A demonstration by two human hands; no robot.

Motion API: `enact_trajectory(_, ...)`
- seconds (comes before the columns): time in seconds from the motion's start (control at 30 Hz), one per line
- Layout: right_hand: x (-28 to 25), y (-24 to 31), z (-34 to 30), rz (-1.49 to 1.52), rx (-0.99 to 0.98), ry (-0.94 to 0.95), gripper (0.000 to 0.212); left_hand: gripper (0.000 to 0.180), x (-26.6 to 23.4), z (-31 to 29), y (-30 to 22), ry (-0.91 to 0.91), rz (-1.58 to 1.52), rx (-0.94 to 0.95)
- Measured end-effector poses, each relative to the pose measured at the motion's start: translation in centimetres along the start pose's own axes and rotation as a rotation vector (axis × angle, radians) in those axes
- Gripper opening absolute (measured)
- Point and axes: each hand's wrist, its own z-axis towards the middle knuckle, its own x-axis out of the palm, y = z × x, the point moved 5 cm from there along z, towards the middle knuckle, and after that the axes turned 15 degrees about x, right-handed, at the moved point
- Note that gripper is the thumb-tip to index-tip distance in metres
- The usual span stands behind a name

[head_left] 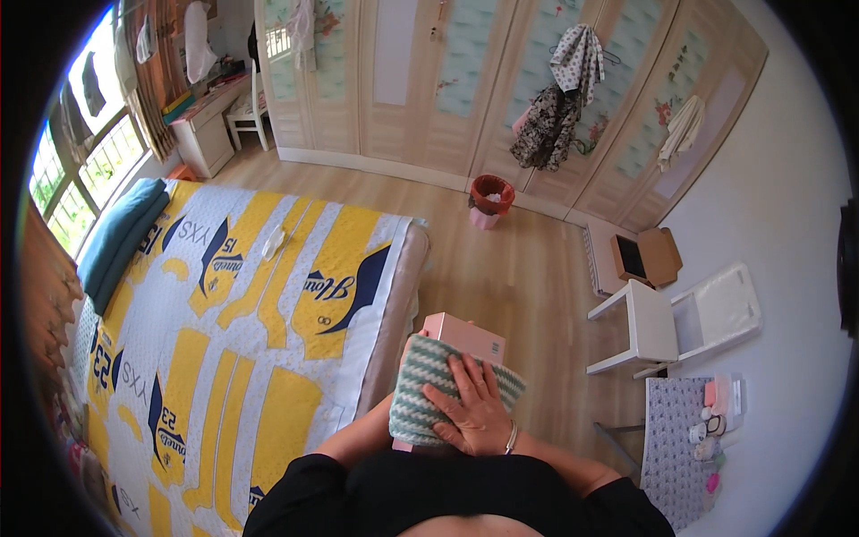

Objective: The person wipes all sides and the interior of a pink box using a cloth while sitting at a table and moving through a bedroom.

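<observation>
On pink box [463,335], green-white zigzag cloth [417,387]

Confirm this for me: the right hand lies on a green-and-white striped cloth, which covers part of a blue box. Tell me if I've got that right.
Not quite: the box is pink, not blue, as the head view shows. The rest stands: the right hand lies on the green-and-white striped cloth, which covers part of the box.
</observation>
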Motion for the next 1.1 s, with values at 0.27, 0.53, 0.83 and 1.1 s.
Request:
enact_trajectory(0.27, -5.4, -10.6, 14.2, 0.096, -0.011, -0.171, 0.045, 0.059, -3.7, 10.3, 1.0, 0.157, -0.288, 0.07)
enact_trajectory(0.53, -2.8, -16.3, 13.7, 0.034, -0.053, 0.017, 0.049, 0.062, -3.5, 19.5, -1.2, 0.019, -0.03, 0.046)
enact_trajectory(0.83, -2.9, -20.1, 32.4, -0.114, -0.15, 0.019, 0.043, 0.06, -3.5, 31.6, -6.7, 0.202, -0.137, 0.067)
enact_trajectory(1.1, -2.8, -29.5, 43.1, 0.098, 0.085, -0.086, 0.045, 0.052, -6.0, 41.6, -13.2, 0.17, -0.321, 0.102)
